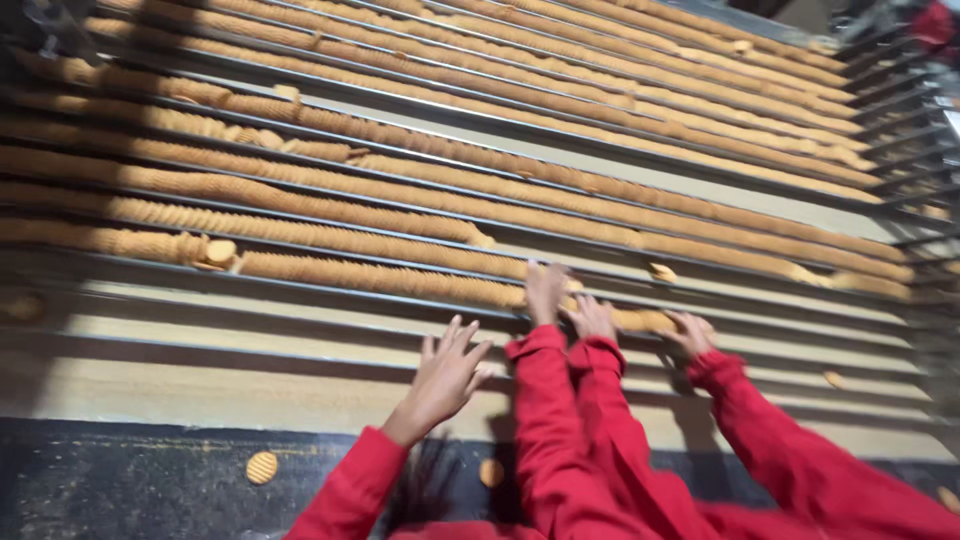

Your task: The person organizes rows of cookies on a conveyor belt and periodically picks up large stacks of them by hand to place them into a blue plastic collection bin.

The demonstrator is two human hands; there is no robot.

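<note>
Long rows of round golden biscuits stand on edge in lanes divided by metal rails. My left hand and my right hand, both in red sleeves, press against the two ends of a short biscuit stack in the nearest filled lane. A co-worker's hand rests on the same lane just left of mine. That person's other hand hovers with its fingers spread over a bare lane.
Loose biscuits lie on the dark surface below the lanes and on the bare lanes. A metal frame runs along the right side. The co-worker's dark hair shows at the bottom.
</note>
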